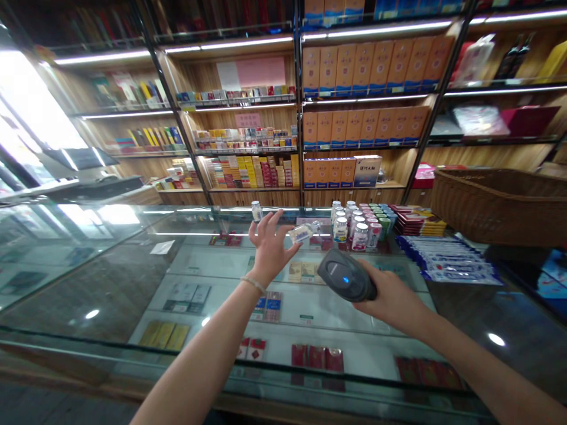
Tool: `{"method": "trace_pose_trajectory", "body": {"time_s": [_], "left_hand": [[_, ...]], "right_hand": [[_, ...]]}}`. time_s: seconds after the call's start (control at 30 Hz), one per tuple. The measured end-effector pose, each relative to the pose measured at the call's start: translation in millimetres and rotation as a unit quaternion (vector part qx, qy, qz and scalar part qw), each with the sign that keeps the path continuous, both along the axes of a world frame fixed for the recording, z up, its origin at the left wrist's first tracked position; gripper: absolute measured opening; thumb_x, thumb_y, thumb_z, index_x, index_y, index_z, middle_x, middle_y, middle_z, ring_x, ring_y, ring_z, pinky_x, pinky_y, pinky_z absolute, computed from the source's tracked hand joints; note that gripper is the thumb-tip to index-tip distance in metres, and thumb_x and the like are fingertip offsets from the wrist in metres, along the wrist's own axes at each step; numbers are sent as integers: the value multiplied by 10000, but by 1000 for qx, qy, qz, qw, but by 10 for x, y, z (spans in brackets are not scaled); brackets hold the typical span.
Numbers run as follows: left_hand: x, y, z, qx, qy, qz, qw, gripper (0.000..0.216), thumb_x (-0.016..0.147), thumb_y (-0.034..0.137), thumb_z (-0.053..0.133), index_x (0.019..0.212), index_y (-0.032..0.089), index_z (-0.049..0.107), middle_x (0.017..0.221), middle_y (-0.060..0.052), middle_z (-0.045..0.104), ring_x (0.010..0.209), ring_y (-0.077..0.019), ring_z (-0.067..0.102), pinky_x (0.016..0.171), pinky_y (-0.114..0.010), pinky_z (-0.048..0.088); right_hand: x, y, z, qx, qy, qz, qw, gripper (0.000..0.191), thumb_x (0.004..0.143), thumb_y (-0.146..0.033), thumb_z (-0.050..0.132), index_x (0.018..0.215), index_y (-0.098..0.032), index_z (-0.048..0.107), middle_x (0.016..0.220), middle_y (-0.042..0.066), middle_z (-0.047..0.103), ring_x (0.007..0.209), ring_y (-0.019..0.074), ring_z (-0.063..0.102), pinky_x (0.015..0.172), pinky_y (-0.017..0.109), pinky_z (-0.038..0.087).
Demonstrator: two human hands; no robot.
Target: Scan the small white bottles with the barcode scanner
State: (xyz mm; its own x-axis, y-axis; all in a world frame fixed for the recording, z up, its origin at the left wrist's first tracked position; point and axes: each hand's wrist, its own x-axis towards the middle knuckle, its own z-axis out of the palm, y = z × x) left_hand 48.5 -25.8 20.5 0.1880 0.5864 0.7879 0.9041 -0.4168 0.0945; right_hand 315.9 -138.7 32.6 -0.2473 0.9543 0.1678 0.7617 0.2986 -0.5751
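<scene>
My left hand [271,245] reaches over the glass counter, with a small white bottle [303,232] tilted on its side between thumb and fingers. The other fingers are spread. My right hand [390,292] is wrapped round the handle of a dark grey barcode scanner [345,276], which shows a lit blue spot on top. The scanner's head points toward the bottle's side of the counter. Just beyond my left fingers, another small white bottle [256,211] stands upright on the glass. Several similar white-capped bottles [359,236] stand in rows to the right.
Packs in blue and white wrappers [449,260] lie on the right, before a wicker basket [496,203]. Red flat packs [413,219] sit behind them. Beneath the glass counter top [212,254] are several boxes. Stocked shelves [252,106] line the back wall.
</scene>
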Motion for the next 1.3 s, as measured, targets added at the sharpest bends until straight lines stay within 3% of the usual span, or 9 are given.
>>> {"method": "trace_pose_trajectory", "body": {"time_s": [0.23,0.63,0.77,0.93,1.1,1.3], "left_hand": [[7,12,0,5,-7,0,1000,313,791,407,795,1065,282,713,1529,-85,544,1434,-364,432,1236,-619,127],[13,-31,35,-17,-1,5,1000,333,821,452,783,1103,294,707,1564,-89,505,1468,-359,383,1245,-633,105],[14,-24,32,-16,2,7,1000,329,826,449,780,1107,294,707,1568,-87,501,1471,-359,379,1241,-638,118],[16,-13,29,-8,-3,2,1000,325,812,428,797,1094,293,709,1557,-85,513,1465,-362,388,1248,-625,118],[7,0,29,-6,-7,-7,1000,316,812,412,794,1091,290,709,1556,-90,512,1460,-375,395,1244,-635,125],[7,30,17,-3,-13,-15,1000,311,814,411,789,1089,289,711,1551,-91,515,1455,-375,400,1246,-634,113]], "right_hand": [[27,16,-55,27,22,1,999,450,717,-273,700,1165,-235,681,1012,83,802,973,349,751,799,395,552],[20,16,-56,44,44,-17,998,484,710,-238,684,1180,-263,573,1013,71,793,966,331,749,734,341,517],[9,16,-33,50,6,-20,999,500,738,-256,662,1216,-265,519,1030,56,789,938,317,757,718,327,495],[35,60,2,66,-115,-49,990,501,810,-301,616,1283,-219,474,1109,97,774,913,320,762,707,341,476],[194,178,-21,98,-176,-39,979,338,881,-310,600,1198,-207,546,1147,110,754,1023,302,736,759,332,495],[444,134,-136,143,-174,-37,973,331,870,-322,668,1185,-225,639,1142,88,710,1028,258,709,842,345,543]]}}
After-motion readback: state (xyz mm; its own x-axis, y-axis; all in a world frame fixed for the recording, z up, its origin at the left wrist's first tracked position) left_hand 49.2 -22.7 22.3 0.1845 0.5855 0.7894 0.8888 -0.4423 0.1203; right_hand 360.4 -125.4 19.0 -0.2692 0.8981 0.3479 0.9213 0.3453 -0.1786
